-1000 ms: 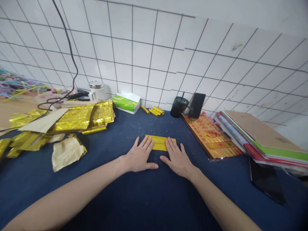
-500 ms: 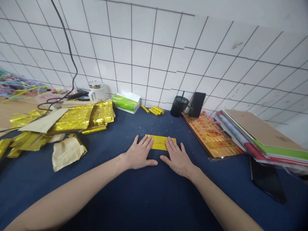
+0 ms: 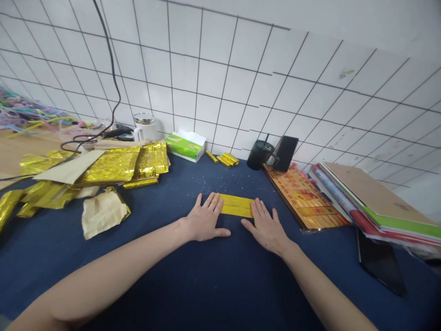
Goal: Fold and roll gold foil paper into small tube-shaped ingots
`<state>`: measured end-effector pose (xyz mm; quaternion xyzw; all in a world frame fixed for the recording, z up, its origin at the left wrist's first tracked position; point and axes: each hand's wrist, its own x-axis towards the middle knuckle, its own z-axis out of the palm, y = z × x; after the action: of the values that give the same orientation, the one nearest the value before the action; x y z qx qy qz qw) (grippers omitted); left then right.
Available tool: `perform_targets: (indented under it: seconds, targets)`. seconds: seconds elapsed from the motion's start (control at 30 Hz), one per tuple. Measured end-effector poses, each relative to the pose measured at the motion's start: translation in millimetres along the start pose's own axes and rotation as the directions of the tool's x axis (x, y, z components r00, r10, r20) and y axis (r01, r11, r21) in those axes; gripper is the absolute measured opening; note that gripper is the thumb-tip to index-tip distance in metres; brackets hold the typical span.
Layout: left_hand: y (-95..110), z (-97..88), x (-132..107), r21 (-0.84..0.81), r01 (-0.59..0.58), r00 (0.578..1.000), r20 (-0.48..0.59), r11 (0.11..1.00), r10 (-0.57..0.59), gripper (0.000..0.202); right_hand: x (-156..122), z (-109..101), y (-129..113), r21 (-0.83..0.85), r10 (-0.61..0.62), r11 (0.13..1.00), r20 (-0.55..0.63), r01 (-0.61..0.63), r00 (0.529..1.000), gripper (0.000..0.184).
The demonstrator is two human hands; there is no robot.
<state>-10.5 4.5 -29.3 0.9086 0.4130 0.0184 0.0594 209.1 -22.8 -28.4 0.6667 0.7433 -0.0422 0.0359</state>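
Wider apart now: left hand (image 3: 205,221) and right hand (image 3: 266,232), grips open and flat, evenly placed at either end of the gold foil strip (image 3: 237,205).

Looks like a small craft workroom, prob. at home: white tile wall (image 3: 220,78), dark blue table (image 3: 213,280) w/ piles of gold foil paper (image 3: 110,165), tissue box (image 3: 184,148) & black mug (image 3: 260,155).
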Motion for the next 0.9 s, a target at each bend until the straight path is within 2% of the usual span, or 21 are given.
perform_targets:
  seconds: [0.07, 0.1, 0.17, 0.23, 0.33, 0.43, 0.67, 0.9]
  targets:
    - [0.2, -0.3, -0.4, -0.005, 0.003, 1.0, -0.003, 1.0, -0.003, 0.094, 1.2, -7.6, -8.9, 0.008, 0.032, 0.999, -0.03, -0.032, 0.999, 0.084]
    - [0.3, -0.6, -0.6, -0.007, 0.004, 1.0, -0.001, 1.0, -0.004, 0.093, 2.6, -11.4, -17.6, 0.018, 0.009, 1.0, -0.049, -0.008, 0.999, 0.083]
    - [0.2, -1.5, -0.8, -0.006, 0.0, 1.0, 0.016, 1.0, 0.0, 0.09, 7.3, -16.7, -41.4, 0.06, -0.105, 0.992, -0.069, 0.109, 0.992, 0.08]
    - [-0.3, -2.6, -1.0, 0.001, -0.021, 0.998, 0.051, 1.0, 0.021, 0.082, 14.1, -17.8, -66.7, 0.117, -0.237, 0.964, -0.041, 0.24, 0.971, 0.076]
    - [-1.1, -3.3, -1.1, 0.006, -0.055, 0.996, 0.065, 0.998, 0.055, 0.073, 23.5, -12.7, -88.9, 0.208, -0.319, 0.927, -0.001, 0.312, 0.948, 0.072]
    - [-1.2, -2.8, -1.2, -0.011, -0.039, 0.999, 0.033, 0.999, 0.039, 0.08, 26.3, -5.1, -81.0, 0.231, -0.311, 0.925, -0.001, 0.303, 0.95, 0.074]
    - [0.5, -2.6, -0.5, -0.028, 0.009, 1.0, 0.021, 1.0, -0.008, 0.094, 12.7, 3.7, -22.5, 0.095, -0.221, 0.971, -0.016, 0.221, 0.975, 0.077]
    - [-0.6, -5.5, -0.7, -0.003, 0.011, 0.998, 0.07, 1.0, -0.011, 0.095, 8.7, 5.4, -17.3, 0.062, -0.225, 0.972, -0.047, 0.228, 0.973, 0.079]
